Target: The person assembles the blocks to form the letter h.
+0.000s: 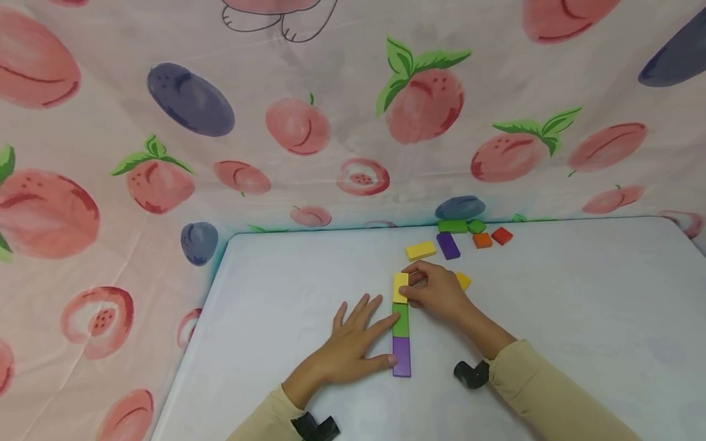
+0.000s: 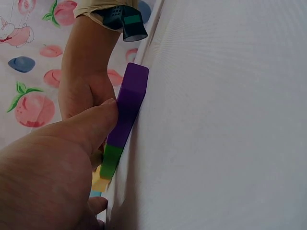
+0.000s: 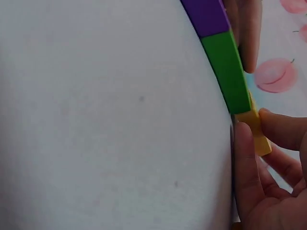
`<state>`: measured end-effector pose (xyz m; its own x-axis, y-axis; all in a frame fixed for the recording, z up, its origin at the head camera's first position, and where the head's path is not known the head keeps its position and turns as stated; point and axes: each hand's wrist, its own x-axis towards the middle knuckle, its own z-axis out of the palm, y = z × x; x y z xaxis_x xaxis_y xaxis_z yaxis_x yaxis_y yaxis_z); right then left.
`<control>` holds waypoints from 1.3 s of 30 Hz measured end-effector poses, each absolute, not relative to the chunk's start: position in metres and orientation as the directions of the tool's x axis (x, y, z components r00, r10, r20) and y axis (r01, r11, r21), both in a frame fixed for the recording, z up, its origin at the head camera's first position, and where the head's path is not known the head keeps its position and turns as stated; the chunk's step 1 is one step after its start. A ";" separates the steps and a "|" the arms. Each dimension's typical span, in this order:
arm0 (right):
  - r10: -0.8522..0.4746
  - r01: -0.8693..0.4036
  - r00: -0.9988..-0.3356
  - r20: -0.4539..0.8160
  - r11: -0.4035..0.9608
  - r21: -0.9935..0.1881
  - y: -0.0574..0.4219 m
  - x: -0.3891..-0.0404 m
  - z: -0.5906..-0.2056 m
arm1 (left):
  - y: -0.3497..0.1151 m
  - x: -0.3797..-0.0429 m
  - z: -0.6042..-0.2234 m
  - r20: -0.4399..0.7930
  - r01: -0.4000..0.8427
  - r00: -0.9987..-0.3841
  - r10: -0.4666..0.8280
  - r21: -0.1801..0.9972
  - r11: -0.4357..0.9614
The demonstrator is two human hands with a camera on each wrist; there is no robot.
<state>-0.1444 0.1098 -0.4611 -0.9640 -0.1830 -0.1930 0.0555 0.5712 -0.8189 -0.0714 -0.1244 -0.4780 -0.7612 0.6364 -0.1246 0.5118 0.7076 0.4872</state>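
Three blocks stand end to end in a straight line on the white table: a purple block (image 1: 402, 361) nearest me, a green block (image 1: 401, 324) in the middle and a yellow block (image 1: 400, 283) at the far end. My right hand (image 1: 438, 293) pinches the yellow block between thumb and fingers from its right side. In the right wrist view the yellow block (image 3: 262, 143) meets the green block's end at a slight angle. My left hand (image 1: 350, 349) lies spread to the left, its thumb (image 2: 108, 112) against the purple block and its index fingertip at the green one.
Toward the back edge of the white table (image 1: 303, 263) lie a loose yellow block (image 1: 421, 250), a dark purple block (image 1: 448, 245), a long green block (image 1: 452, 226) and small green, orange (image 1: 482, 240) and red (image 1: 502, 236) pieces. Another yellow piece (image 1: 464, 280) shows behind my right hand. Fruit-print cloth hangs behind.
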 end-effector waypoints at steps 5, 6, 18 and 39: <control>-0.216 0.001 -0.958 -0.186 0.648 -0.761 0.108 -0.147 -0.462 | -0.124 -0.072 -0.478 -0.114 0.514 -0.762 0.638 0.492 0.702; -0.225 -0.002 -0.955 -0.192 0.654 -0.756 0.108 -0.147 -0.462 | -0.124 -0.072 -0.478 -0.113 0.514 -0.762 0.638 0.494 0.701; -0.280 0.042 -0.921 -0.272 0.622 -0.782 0.115 -0.153 -0.460 | -0.125 -0.072 -0.478 -0.105 0.516 -0.760 0.641 0.501 0.695; -0.369 -0.012 -0.887 -0.276 0.618 -0.786 0.120 -0.156 -0.460 | -0.125 -0.071 -0.478 -0.117 0.508 -0.766 0.632 0.491 0.707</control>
<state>-0.1556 0.1196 -0.4600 -0.8875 -0.3689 -0.2763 -0.0123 0.6182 -0.7860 -0.0713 -0.1253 -0.4784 -0.7662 0.6318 -0.1175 0.5080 0.7074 0.4914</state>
